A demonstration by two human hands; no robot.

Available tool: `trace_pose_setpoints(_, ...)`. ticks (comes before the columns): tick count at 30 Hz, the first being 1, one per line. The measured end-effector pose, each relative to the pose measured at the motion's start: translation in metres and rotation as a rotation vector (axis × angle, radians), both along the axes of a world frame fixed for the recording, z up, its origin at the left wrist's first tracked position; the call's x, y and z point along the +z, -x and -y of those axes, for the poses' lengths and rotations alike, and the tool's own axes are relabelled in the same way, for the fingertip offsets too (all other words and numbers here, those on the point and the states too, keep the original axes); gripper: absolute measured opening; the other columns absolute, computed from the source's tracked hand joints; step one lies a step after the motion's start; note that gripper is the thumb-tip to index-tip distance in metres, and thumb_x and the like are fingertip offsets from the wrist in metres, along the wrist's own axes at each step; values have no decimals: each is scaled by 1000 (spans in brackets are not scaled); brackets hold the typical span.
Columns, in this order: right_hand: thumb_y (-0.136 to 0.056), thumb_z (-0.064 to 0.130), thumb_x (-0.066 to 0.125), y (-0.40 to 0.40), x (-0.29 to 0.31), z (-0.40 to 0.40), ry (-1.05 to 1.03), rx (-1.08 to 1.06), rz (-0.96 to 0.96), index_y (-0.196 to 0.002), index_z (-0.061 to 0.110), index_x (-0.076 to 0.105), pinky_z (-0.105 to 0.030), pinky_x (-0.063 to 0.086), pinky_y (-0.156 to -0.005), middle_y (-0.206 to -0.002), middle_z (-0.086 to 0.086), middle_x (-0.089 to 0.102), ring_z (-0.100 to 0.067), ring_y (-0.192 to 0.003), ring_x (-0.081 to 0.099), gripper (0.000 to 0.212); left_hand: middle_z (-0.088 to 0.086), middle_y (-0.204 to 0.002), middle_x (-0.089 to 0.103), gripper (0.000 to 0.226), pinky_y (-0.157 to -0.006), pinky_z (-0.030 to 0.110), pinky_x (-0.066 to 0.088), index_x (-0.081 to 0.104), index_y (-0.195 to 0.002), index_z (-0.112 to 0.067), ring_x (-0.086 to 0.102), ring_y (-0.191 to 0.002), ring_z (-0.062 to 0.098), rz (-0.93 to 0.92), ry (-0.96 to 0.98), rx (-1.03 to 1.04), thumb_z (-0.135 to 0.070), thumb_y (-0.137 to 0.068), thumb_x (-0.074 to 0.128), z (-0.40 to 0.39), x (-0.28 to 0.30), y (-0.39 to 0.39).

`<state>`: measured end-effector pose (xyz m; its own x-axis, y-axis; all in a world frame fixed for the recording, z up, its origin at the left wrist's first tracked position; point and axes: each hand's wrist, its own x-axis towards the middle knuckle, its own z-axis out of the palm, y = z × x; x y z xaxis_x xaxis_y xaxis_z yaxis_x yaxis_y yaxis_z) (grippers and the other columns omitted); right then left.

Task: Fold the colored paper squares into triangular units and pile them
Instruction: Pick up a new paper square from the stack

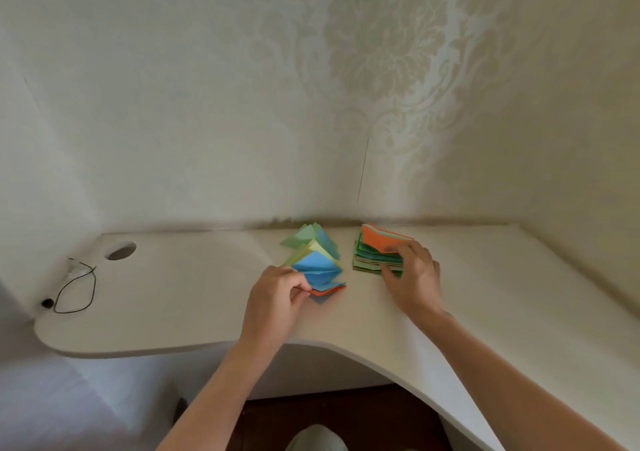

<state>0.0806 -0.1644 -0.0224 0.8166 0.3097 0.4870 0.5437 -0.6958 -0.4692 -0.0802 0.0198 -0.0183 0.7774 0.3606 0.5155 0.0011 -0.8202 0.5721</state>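
White desk (180,298), patterned wallpaper behind.
My left hand (277,294) pinches an orange folded unit (329,289); right hand (412,274) peels the top orange sheet (381,239) off the stack (374,263) — light, creasable, so I take edges.

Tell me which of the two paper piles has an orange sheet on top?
The flat stack of squares under the right hand, nearer the wall corner. The other pile, the folded units by the left hand, shows blue on top, with orange only at its bottom.

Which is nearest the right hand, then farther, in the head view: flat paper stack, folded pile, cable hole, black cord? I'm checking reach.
1. Flat paper stack, under the right hand.
2. Folded pile, just left.
3. Cable hole, far left.
4. Black cord, at the left edge.
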Motion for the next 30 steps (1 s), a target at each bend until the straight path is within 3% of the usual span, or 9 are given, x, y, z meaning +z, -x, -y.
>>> trace_pose_setpoints(3,-81,23,70,-7,0,-5,60,5,4,-116,19,65,-37,33,-92,-122,0,59,-24,-114,50,35,-3,-80,68,21,-67,36,51,73,-72,-14,61,-78,23,15,-21,13,5,-64,79,-4,-5,-6)
trace_pose_setpoints(6,-85,34,67,-14,4,-13,136,-6,-5,-124,23,62,-36,30,-94,-127,3,55,-21,-120,45,41,-6,-88,70,22,-78,32,50,76,-81,-18,62,-88,17,-41,26,-2,2,-72,75,-5,-9,-4)
trace_pose_setpoints(11,-88,41,61,-20,6,-20,304,-56,23,-118,31,64,-37,29,-92,-126,6,52,-21,-118,43,33,-12,-88,70,16,-76,27,48,76,-85,-23,58,-86,13,-3,-40,-48,-8,-80,73,-6,0,9)
trace_pose_setpoints(13,-83,36,68,-13,7,-22,218,-20,65,-116,28,67,-38,31,-91,-123,2,54,-24,-114,47,33,-13,-88,68,14,-76,25,46,75,-86,-24,57,-86,11,4,-70,-46,-11,-83,71,-7,6,14)
trace_pose_setpoints(16,-73,18,77,5,8,-25,-23,228,187,-100,17,73,-42,44,-87,-106,-2,63,-25,-99,60,28,-11,-86,68,17,-75,22,44,74,-85,-21,57,-84,11,46,-96,-21,-5,-81,71,-13,10,24)
trace_pose_setpoints(20,-73,30,74,26,8,-28,72,549,54,-96,20,70,-42,48,-82,-100,5,65,-16,-96,61,26,-8,-83,68,16,-73,24,45,73,-82,-15,60,-82,15,54,-96,38,1,-78,73,-21,11,32)
trace_pose_setpoints(24,-74,30,77,33,7,-37,99,543,12,-95,19,72,-41,47,-84,-100,2,65,-17,-95,61,24,-8,-82,68,17,-72,28,49,73,-81,-16,61,-82,13,45,-69,16,0,-76,75,-17,9,34)
trace_pose_setpoints(30,-83,19,71,36,3,-51,38,440,-22,-89,13,76,-39,48,-75,-90,-3,65,-21,-81,60,10,-10,-83,68,11,-74,26,48,72,-82,-19,59,-83,10,29,-34,-20,-9,-79,75,-7,3,27)
